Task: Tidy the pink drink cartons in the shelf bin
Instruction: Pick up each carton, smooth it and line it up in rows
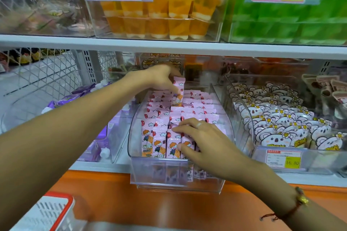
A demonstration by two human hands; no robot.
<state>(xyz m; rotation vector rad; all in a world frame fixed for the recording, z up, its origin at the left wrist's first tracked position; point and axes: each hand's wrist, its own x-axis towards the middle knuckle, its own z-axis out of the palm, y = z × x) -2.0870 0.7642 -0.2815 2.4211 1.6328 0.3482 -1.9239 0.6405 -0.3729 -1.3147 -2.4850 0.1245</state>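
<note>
A clear plastic shelf bin [159,170] pulled partly off the lower shelf holds several rows of pink drink cartons [195,107] with a cartoon child printed on them. My left hand [163,78] reaches over the back of the bin and pinches one pink carton [178,92], lifted upright above the rows. My right hand [202,137] rests on the front row, fingers spread across the carton tops and thumb against a front carton [172,146]; it grips nothing that I can see.
A bin of koala-shaped snack packs [277,127] stands to the right, purple pouches [97,144] to the left. Orange jelly cups [169,11] and green packs [289,22] fill the upper shelf. A red-rimmed white basket [47,212] sits at bottom left on the orange ledge [150,202].
</note>
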